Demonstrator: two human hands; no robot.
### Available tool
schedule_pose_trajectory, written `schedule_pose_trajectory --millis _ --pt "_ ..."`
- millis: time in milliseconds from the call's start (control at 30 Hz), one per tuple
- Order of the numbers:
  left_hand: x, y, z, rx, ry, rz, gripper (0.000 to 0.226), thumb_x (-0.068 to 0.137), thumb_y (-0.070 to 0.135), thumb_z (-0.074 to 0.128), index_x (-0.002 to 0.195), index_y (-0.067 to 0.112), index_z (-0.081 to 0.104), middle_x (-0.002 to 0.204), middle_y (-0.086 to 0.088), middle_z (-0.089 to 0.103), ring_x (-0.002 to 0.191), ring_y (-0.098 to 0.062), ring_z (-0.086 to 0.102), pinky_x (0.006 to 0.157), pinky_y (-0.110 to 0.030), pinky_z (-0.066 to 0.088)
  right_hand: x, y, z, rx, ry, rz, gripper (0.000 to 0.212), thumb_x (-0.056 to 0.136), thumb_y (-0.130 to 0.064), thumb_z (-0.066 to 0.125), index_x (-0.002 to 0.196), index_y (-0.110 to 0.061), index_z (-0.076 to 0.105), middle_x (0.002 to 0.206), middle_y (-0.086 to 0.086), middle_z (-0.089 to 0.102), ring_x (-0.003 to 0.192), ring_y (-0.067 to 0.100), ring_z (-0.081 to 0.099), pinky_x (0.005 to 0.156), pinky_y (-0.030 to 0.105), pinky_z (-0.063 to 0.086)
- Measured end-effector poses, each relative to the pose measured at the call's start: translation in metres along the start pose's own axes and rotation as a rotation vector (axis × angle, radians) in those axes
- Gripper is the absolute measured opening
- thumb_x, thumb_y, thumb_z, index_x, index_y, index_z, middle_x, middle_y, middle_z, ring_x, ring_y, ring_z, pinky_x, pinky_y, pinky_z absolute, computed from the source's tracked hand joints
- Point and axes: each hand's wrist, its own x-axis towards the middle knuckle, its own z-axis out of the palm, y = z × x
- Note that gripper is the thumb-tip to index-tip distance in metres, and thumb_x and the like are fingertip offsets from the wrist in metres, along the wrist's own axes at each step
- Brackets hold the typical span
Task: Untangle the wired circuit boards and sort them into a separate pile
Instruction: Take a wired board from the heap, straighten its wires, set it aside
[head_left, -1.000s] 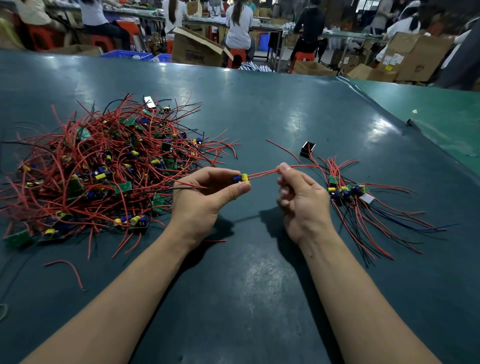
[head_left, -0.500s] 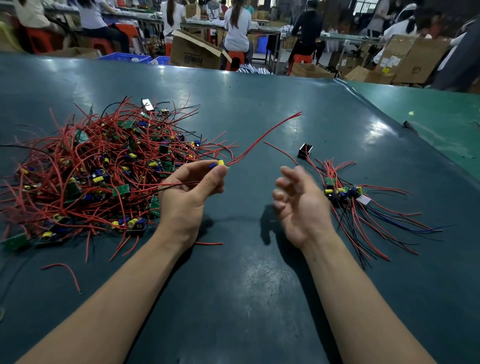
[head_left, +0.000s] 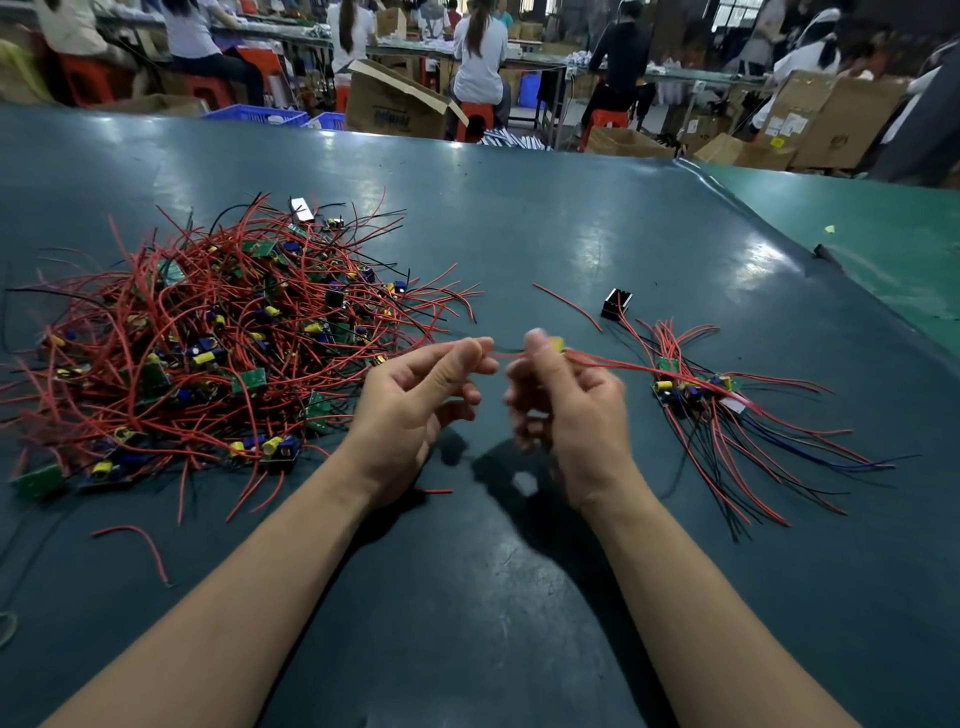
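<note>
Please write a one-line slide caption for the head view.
Both hands hold one wired board between tangled pile and sorted pile.

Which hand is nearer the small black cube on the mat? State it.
Right. The right hand lies just below-left of the black cube; the left hand sits farther left, beside the tangled pile.

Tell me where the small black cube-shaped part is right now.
In the head view the small black cube-shaped part sits on the dark mat, right of centre, just beyond the far end of the sorted pile.
</note>
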Motion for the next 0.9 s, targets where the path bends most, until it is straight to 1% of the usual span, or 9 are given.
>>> schedule_pose_trajectory --millis 67,133,233,367,467,533,633,767,900 --pt "0.001 0.000 -0.001 -0.009 0.026 -0.007 0.033 0.074 0.040 0.080 0.084 0.009 0.078 0.082 -0.008 0.071 0.064 -0.013 0.055 0.060 -0.022 0.048 0.006 -0.005 -0.007 0.161 0.267 -0.033 0.033 0.090 -0.038 0.064 0.068 -0.015 0.065 0.056 0.002 0.060 0.035 0.010 0.044 0.034 0.017 0.031" --pt "0.000 0.002 -0.002 0.003 0.053 0.012 0.029 0.083 0.035 0.069 0.080 0.007 0.077 0.077 -0.009 0.069 0.064 -0.015 0.056 0.058 -0.022 0.049 0.013 -0.011 -0.020 0.375 0.471 0.048 0.031 0.091 -0.039 0.065 0.075 -0.013 0.061 0.062 0.001 0.059 0.036 0.006 0.043 0.033 0.016 0.030" --pt "-0.001 0.004 -0.001 0.164 0.128 0.112 0.028 0.086 0.031 0.065 0.077 0.007 0.075 0.070 -0.005 0.068 0.061 -0.015 0.056 0.053 -0.023 0.046 0.017 -0.014 -0.034 0.559 0.541 0.210 0.029 0.090 -0.042 0.065 0.082 -0.015 0.058 0.070 -0.001 0.059 0.037 0.003 0.046 0.034 0.013 0.033" --pt "-0.005 0.006 -0.016 0.982 0.238 0.766 0.020 0.088 0.020 0.068 0.072 0.009 0.071 0.066 0.006 0.064 0.062 -0.017 0.052 0.063 -0.025 0.043 0.021 -0.011 -0.032 0.535 0.478 0.233 0.028 0.091 -0.038 0.065 0.076 -0.015 0.059 0.059 -0.003 0.054 0.037 0.005 0.043 0.033 0.015 0.030" --pt "-0.006 0.014 -0.028 1.198 0.409 1.008 0.019 0.093 0.017 0.062 0.079 0.009 0.073 0.074 -0.001 0.067 0.071 -0.025 0.052 0.072 -0.037 0.041 0.020 -0.009 -0.029 0.433 0.434 0.201 0.024 0.093 -0.032 0.063 0.078 -0.013 0.061 0.057 -0.003 0.054 0.039 0.007 0.042 0.037 0.016 0.030" --pt "-0.004 0.019 -0.040 1.328 0.612 0.929 0.018 0.094 0.021 0.059 0.091 0.011 0.074 0.084 -0.006 0.069 0.081 -0.031 0.055 0.077 -0.041 0.039 0.019 -0.007 -0.028 0.316 0.411 0.138 0.021 0.095 -0.026 0.061 0.080 -0.012 0.062 0.057 -0.003 0.055 0.040 0.008 0.041 0.037 0.017 0.029" --pt "-0.001 0.022 -0.057 1.461 0.862 0.547 0.024 0.091 0.024 0.057 0.109 0.014 0.070 0.105 -0.014 0.063 0.104 -0.039 0.049 0.087 -0.042 0.036 0.020 -0.004 -0.027 0.147 0.420 0.046 0.025 0.098 -0.023 0.057 0.077 -0.012 0.063 0.054 -0.005 0.055 0.039 0.009 0.039 0.036 0.017 0.027" --pt "0.001 0.021 -0.067 1.587 0.864 0.151 0.045 0.089 0.025 0.059 0.132 0.013 0.055 0.125 -0.018 0.057 0.119 -0.039 0.043 0.098 -0.049 0.031 0.019 -0.001 -0.027 0.062 0.422 0.033 0.027 0.099 -0.021 0.055 0.077 -0.010 0.064 0.053 -0.005 0.056 0.037 0.009 0.038 0.037 0.018 0.027" --pt "0.004 0.019 -0.069 1.615 0.848 0.142 0.021 0.092 0.028 0.059 0.107 0.017 0.069 0.116 -0.011 0.065 0.112 -0.036 0.047 0.093 -0.047 0.031 0.018 0.000 -0.026 -0.005 0.388 0.031 0.028 0.099 -0.021 0.056 0.075 -0.010 0.064 0.053 -0.006 0.057 0.036 0.009 0.039 0.036 0.018 0.029"
